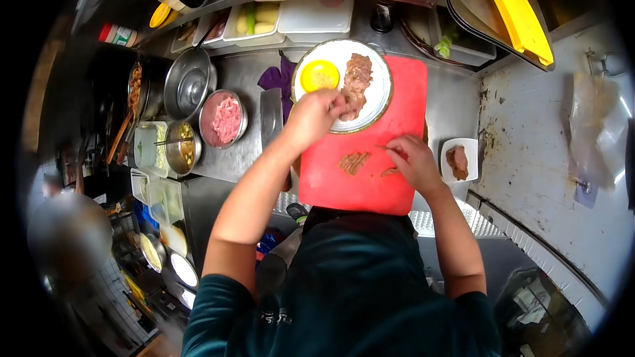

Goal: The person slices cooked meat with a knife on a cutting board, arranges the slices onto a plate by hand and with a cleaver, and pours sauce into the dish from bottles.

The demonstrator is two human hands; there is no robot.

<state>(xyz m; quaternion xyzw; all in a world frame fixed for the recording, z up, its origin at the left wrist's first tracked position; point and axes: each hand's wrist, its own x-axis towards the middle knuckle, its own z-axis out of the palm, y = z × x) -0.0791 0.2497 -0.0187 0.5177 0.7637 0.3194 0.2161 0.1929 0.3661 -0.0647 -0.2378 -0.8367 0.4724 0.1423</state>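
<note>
My left hand (pixel 317 116) reaches over the lower left of a round white plate (pixel 380 86), its fingers pinched at the sliced meat (pixel 358 76) there. A yellow dish (pixel 319 77) sits on the same plate, just above that hand. The plate rests on the upper part of a red cutting board (pixel 331 185). Over the board's right side, my right hand (pixel 413 162) has its fingertips closed on a small strip of meat. Sliced meat (pixel 354 163) lies on the board between the hands, with small pieces under my right fingers.
A cleaver (pixel 271 116) lies left of the board, beside a purple cloth (pixel 271 79). Farther left are a bowl of raw meat (pixel 225 119) and an empty metal bowl (pixel 190 84). A white dish (pixel 471 158) with meat stands at right. Containers line the back.
</note>
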